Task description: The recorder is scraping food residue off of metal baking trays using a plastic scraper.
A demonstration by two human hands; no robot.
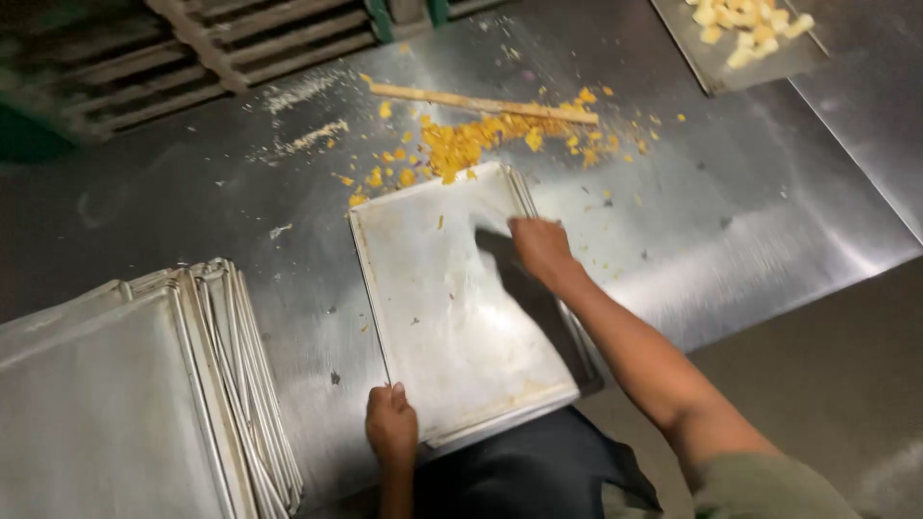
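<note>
Steel tray (452, 317), judged stiff, light and slick, is gripped at its near corner by the left hand (391, 426); the right hand (540, 247) is pressed flat across it, below orange crumbs (471, 142).

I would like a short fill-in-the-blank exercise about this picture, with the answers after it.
1. The left hand grips the near edge of a metal ___.
2. The right hand rests near the tray's ___ edge.
3. The orange crumbs lie beyond the tray, below a wooden ___.
4. A ___ of trays sits at the left.

Answers: tray; right; stick; stack
</note>
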